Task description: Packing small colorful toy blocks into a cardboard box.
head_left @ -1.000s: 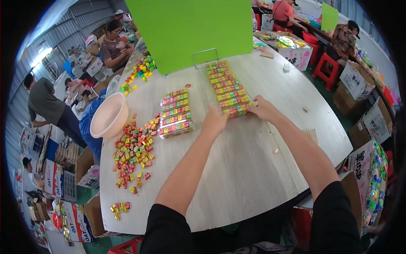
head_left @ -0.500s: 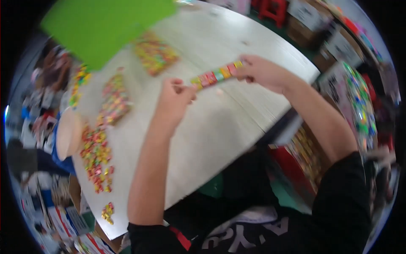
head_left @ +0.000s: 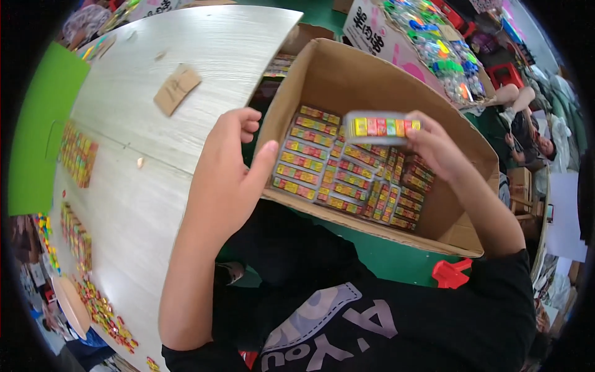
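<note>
My right hand (head_left: 437, 149) grips a clear narrow pack of small coloured blocks (head_left: 379, 127) and holds it above an open cardboard box (head_left: 378, 80). The box floor is lined with several rows of the same coloured packs (head_left: 347, 173). My left hand (head_left: 228, 177) hovers open beside the box's left wall, fingers spread, holding nothing. The box stands off the right side of a pale wooden table (head_left: 186, 68).
On the table lie two groups of filled packs (head_left: 77, 155) (head_left: 75, 232), loose coloured blocks (head_left: 105, 316), a pale bowl (head_left: 69, 304), a green board (head_left: 40, 130) and a cardboard scrap (head_left: 176, 88). A red stool (head_left: 451, 274) stands below the box. A person sits at the far right.
Both hands lifted one pack off the table. The view swung right to the box; now only my right hand holds the pack and my left has let go.
</note>
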A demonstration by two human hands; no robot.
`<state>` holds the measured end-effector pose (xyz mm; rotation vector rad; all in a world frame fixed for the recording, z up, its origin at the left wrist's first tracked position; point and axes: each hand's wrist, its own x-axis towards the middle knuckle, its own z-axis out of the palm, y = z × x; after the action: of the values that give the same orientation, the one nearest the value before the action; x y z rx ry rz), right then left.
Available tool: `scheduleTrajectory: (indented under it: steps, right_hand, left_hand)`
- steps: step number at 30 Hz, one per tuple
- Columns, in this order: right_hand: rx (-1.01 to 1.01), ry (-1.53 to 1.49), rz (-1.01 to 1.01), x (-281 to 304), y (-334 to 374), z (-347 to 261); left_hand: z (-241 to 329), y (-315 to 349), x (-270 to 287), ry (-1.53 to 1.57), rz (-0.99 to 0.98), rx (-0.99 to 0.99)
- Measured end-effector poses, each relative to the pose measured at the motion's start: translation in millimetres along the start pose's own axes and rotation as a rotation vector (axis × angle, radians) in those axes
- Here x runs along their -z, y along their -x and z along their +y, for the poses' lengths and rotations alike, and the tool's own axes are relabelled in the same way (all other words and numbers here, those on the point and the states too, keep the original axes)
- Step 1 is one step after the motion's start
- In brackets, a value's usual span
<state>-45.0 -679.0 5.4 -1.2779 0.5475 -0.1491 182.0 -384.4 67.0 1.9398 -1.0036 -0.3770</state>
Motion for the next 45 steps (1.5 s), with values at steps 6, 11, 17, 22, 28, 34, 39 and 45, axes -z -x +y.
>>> scheduleTrajectory:
  steps: [6, 11, 17, 22, 28, 34, 39, 45]
  right_hand:
    - [-0.32, 0.026, 0.279, 52, 24, 127]
    - [-0.375, -0.023, 0.3, 66, 22, 210]
    - [-0.393, 0.116, 0.335, 56, 8, 248]
    - [-0.335, 0.003, 0.479, 37, -2, 258]
    - [-0.364, -0.039, 0.596, 23, -13, 258]
    - [-0.44, 0.134, 0.632, 28, -20, 259]
    - [-0.472, 0.298, 0.644, 30, -17, 262]
    - [-0.538, 0.251, 0.592, 25, -14, 232]
  left_hand:
    - [-25, 8, -26, -0.104, -0.002, -0.034]
    - [-39, 18, -36, -0.017, 0.071, 0.037]
    - [-38, 21, -39, -0.003, 0.115, 0.04]
    - [-41, 21, -41, 0.013, 0.114, 0.081]
    - [-40, 22, -43, 0.055, 0.129, 0.094]
    - [-38, 23, -44, 0.074, 0.129, 0.105]
    - [-36, 23, -44, 0.086, 0.1, 0.143]
    - [-42, 20, -45, 0.106, 0.144, 0.098]
